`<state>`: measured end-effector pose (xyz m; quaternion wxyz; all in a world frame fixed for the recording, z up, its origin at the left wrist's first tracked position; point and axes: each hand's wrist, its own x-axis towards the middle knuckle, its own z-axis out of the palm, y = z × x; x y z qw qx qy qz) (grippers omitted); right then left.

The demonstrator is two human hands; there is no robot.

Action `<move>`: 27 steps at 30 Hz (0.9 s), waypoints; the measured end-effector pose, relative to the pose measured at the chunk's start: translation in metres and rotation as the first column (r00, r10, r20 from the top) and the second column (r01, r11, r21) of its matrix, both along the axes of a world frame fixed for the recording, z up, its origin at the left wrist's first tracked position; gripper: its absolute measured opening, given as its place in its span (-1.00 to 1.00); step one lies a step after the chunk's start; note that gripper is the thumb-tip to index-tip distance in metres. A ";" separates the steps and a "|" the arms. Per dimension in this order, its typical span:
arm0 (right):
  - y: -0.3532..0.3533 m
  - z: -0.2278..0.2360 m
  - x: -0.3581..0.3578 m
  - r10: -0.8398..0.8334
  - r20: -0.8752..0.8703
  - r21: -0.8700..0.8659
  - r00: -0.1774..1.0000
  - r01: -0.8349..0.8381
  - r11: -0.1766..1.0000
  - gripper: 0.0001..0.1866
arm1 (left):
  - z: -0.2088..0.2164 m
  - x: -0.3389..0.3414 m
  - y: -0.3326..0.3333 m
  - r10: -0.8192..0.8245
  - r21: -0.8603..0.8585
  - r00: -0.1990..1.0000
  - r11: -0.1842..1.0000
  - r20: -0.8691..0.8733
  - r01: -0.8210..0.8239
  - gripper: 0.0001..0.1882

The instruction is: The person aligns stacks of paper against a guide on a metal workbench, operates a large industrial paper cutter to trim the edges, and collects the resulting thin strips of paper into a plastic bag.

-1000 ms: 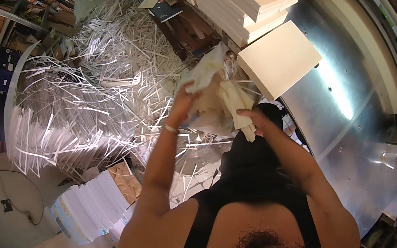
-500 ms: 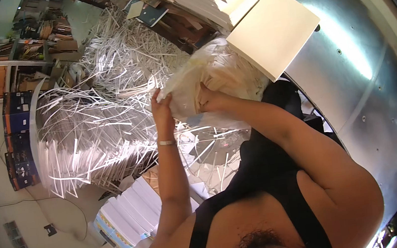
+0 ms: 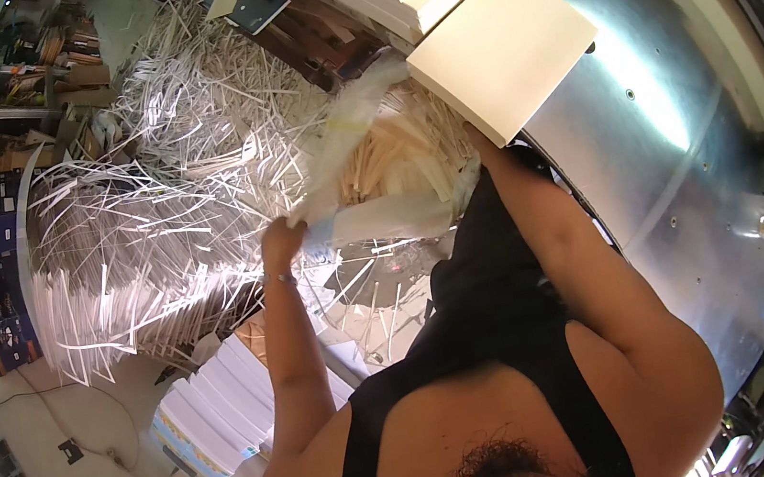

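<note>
A translucent plastic bag (image 3: 389, 221) hangs with its mouth spread wide, cream paper strips (image 3: 400, 154) lying inside. My left hand (image 3: 284, 242) is closed on the bag's left rim and draws it out to the left. On the opposite side, my right hand (image 3: 482, 141) is at the bag's right edge, close under the corner of a cream paper stack (image 3: 507, 48). Its fingers are mostly hidden there, so their grip does not show.
White paper strips (image 3: 144, 260) form a big heap on the left and beyond the bag. A metal table (image 3: 647, 126) runs along the right. Bundled white paper (image 3: 221, 404) lies at lower left. Dark blue boxes (image 3: 0, 269) stand by the wall.
My hands have moved apart, the left one leftward and down, the right one toward the paper stack. The bag's mouth has widened, baring the cream strips inside. The whole view has shifted slightly.
</note>
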<state>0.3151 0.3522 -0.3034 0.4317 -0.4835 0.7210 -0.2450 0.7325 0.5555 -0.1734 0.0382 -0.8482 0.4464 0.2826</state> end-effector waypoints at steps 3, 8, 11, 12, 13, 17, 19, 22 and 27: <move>-0.014 -0.004 -0.011 -0.171 0.207 0.125 0.963 0.148 0.981 -0.35 | -0.030 -0.021 0.034 0.344 -0.167 0.883 0.897 -0.319 -0.409 -0.54; -0.007 0.006 0.012 -0.247 0.404 0.134 0.881 0.210 0.969 -0.38 | -0.053 -0.047 0.052 0.238 0.089 -0.003 0.351 -0.971 -0.932 -0.57; -0.002 0.008 0.002 -0.220 0.527 0.099 0.821 0.198 0.975 -0.40 | -0.024 -0.077 0.018 0.116 0.221 -0.195 0.278 -0.974 -0.935 -0.51; -0.001 0.009 -0.003 -0.201 0.565 0.087 0.801 0.184 0.979 -0.40 | -0.005 -0.087 0.005 0.097 0.247 -0.228 0.303 -0.969 -0.920 -0.50; -0.001 0.011 -0.010 -0.167 0.605 0.069 0.778 0.158 0.985 -0.41 | 0.012 -0.095 -0.006 0.080 0.268 -0.256 0.329 -0.963 -0.905 -0.48; 0.030 0.020 -0.014 -0.135 0.796 0.073 0.590 0.128 0.989 -0.42 | 0.061 -0.141 -0.045 0.038 0.236 -0.268 0.603 -0.963 -0.762 -0.47; 0.062 0.057 0.019 -0.487 0.795 0.438 0.362 0.213 0.873 -0.49 | 0.041 -0.157 -0.032 0.253 0.151 0.046 0.704 -0.966 -0.694 -0.49; 0.049 0.028 -0.033 -0.560 0.735 0.531 0.382 0.189 0.826 -0.48 | 0.036 -0.243 0.005 0.063 -0.159 0.710 0.957 -0.701 -0.242 -0.43; 0.061 0.065 -0.013 -0.551 0.767 0.518 0.328 0.189 0.834 -0.54 | 0.047 -0.175 0.055 0.317 0.032 0.404 0.818 -0.858 -0.574 -0.55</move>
